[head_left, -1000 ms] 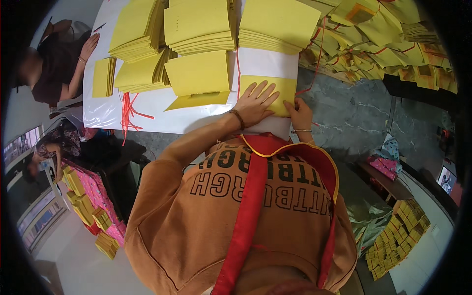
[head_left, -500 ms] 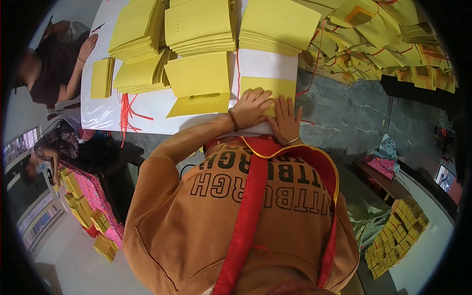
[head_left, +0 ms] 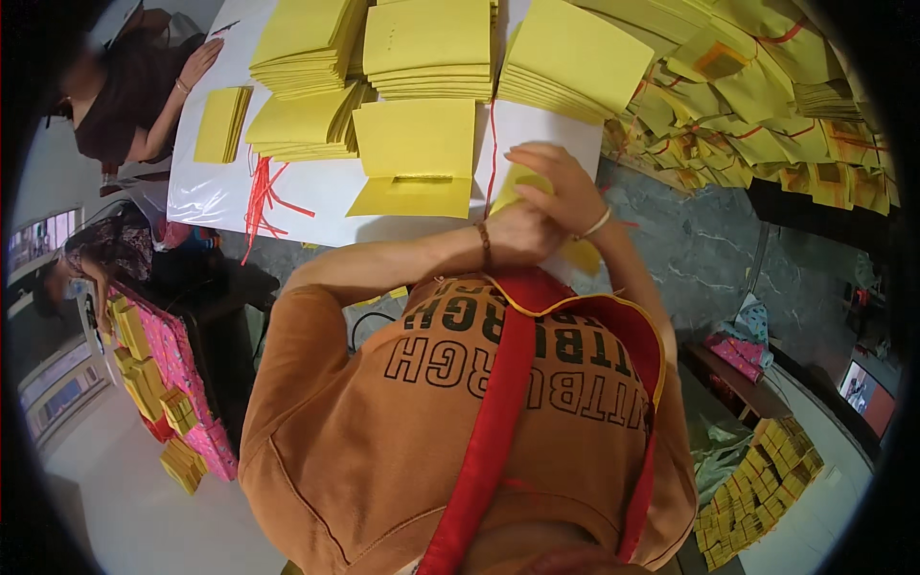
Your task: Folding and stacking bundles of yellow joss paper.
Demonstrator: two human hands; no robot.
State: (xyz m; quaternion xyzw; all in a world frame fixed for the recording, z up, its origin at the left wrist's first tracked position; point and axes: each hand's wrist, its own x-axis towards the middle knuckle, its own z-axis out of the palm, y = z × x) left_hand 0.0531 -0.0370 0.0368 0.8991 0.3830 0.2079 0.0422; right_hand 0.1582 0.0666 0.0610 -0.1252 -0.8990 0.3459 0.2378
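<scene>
At the table's near edge my hands cross over a yellow paper piece (head_left: pixel 515 182). My left hand (head_left: pixel 525 230), with a dark beaded bracelet at its wrist, lies low on it, its fingers hidden behind my right hand. My right hand (head_left: pixel 565 180), with a pale bangle, reaches across above it, fingers stretched leftward and thumb apart. A yellow corner shows below the hands too. Just left stands a yellow folder (head_left: pixel 417 139) with its slotted flap folded toward me. A red cord (head_left: pixel 493 144) runs beside the paper.
Stacks of yellow folders (head_left: pixel 429 53) fill the table's far side. Red strips (head_left: pixel 259 201) hang over the near edge. More yellow pieces with red cords (head_left: pixel 747 105) heap at the right. A person's hand (head_left: pixel 201 62) rests at the table's left edge; another person works lower left.
My right hand has lifted from lying flat on the paper and swung leftward over my left hand. The left hand has slid down and right. The view has shifted slightly.
</scene>
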